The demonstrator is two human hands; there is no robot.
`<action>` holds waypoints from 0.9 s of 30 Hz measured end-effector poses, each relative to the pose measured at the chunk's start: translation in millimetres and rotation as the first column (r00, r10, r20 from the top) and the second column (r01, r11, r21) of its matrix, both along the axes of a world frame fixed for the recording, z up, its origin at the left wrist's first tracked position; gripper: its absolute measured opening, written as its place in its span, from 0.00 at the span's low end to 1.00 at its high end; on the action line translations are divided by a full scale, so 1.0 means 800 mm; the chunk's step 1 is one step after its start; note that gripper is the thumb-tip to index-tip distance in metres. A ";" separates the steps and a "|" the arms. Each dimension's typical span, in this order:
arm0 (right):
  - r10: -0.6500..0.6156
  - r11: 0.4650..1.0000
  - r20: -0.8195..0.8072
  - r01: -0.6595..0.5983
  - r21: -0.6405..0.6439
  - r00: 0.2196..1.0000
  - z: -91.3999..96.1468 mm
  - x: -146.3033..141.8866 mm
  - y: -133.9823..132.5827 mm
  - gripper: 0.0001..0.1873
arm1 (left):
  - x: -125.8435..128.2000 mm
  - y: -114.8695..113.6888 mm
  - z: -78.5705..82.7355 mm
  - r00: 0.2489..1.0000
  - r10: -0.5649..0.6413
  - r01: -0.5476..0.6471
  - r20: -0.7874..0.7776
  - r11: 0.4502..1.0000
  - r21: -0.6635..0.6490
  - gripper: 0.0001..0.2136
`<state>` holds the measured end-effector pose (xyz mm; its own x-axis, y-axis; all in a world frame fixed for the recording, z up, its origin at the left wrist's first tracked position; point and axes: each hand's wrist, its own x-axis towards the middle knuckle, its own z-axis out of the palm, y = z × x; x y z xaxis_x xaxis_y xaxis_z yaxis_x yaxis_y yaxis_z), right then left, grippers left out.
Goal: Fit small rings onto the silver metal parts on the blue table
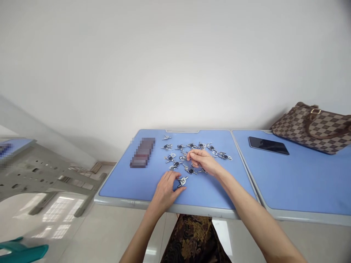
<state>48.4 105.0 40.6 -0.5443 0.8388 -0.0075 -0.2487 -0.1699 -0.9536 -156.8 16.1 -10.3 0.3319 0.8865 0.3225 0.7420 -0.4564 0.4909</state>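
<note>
Several small metal fittings with black round centres (192, 147) lie scattered on the blue table top (117, 182). My left hand (165, 191) rests near the table's front edge, its thumb and fingers closed around one fitting (182, 180). Farther in, my right hand (201, 161) reaches into the middle of the scatter with its fingertips bunched. Whether those fingertips grip a piece is hidden by the fingers and the crowded fittings.
A blurred rectangular object (142, 152) lies left of the fittings. On the adjoining blue table (301, 182) are a black phone (268, 145) and a brown checkered handbag (312, 128). A grey folded table (41, 175) stands to the left, against a white wall.
</note>
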 end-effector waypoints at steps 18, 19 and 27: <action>-0.074 0.920 0.210 -0.014 0.392 0.975 0.011 -0.011 -0.025 0.10 | 0.006 0.001 0.011 0.999 -0.025 0.022 -0.044 0.997 -0.071 0.12; -0.086 0.910 0.222 -0.014 0.415 0.971 0.011 -0.012 -0.026 0.10 | 0.007 0.001 0.011 0.998 -0.029 0.025 -0.060 0.997 -0.069 0.10; -0.063 0.889 0.271 -0.069 0.453 0.961 0.014 -0.013 -0.029 0.09 | 0.005 0.005 0.010 0.997 -0.056 0.051 -0.048 0.993 -0.107 0.05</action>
